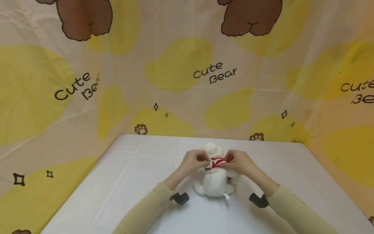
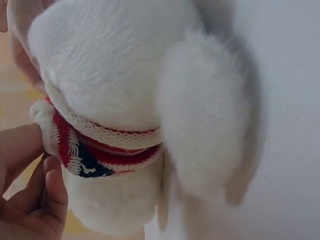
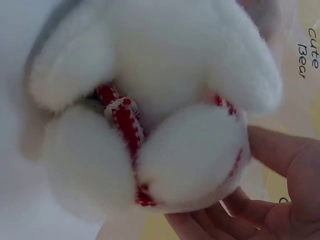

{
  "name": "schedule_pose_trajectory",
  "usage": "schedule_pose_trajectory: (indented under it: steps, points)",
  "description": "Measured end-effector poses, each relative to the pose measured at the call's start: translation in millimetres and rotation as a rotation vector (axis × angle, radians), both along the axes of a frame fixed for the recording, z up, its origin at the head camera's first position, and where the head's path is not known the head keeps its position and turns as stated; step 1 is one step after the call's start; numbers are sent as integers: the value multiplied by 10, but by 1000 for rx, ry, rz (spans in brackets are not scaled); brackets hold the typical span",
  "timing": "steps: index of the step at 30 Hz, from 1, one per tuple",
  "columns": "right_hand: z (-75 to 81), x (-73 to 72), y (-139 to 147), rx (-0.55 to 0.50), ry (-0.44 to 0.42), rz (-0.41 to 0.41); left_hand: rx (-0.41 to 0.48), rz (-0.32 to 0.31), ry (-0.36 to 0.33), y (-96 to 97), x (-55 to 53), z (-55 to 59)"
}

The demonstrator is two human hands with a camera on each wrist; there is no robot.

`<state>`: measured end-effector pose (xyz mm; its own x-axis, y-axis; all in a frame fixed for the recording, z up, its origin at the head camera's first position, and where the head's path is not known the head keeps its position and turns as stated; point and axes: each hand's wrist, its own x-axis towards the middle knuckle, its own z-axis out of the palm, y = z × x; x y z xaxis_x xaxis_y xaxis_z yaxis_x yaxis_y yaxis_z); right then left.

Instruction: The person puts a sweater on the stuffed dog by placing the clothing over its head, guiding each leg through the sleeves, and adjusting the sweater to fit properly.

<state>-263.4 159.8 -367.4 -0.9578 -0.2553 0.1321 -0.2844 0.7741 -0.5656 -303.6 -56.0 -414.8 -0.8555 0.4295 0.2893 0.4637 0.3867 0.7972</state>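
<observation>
A white plush toy (image 1: 214,183) sits upright on the table, with a white tag at its base. A red-and-white striped knitted garment (image 1: 215,162) circles it below the head; a dark blue patch shows in the left wrist view. My left hand (image 1: 194,161) pinches the garment's edge (image 2: 52,132) between thumb and fingers. On the other side, my right hand (image 1: 240,162) pinches the garment too. In the right wrist view, that hand's thumb and fingers (image 3: 280,185) lie along the plush's rounded edge, their tips partly hidden. Red, white-edged fabric (image 3: 127,127) runs between its furry parts.
The toy stands on a white-covered table (image 1: 140,175). Printed fabric walls (image 1: 172,74) with yellow patches and lettering rise behind and at both sides. Dark wrist-worn pieces (image 1: 180,198) hang below both forearms, near the tabletop.
</observation>
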Motion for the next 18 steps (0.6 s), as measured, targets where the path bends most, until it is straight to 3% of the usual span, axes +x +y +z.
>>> schedule_pose_trajectory:
  steps: [5, 10, 14, 18]
  points:
    - [32, 31, 23, 43, 9, 11, -69, -23, 7, 5, 23, 17]
    - [25, 46, 88, 1, -18, -14, -109, -31, 16, -1, 38, 41]
    - [35, 73, 102, -7, -58, -70, -124, -25, 64, 7, 46, 35]
    - [38, 85, 89, 35, -118, -47, -132, -24, 107, 34, 45, 16]
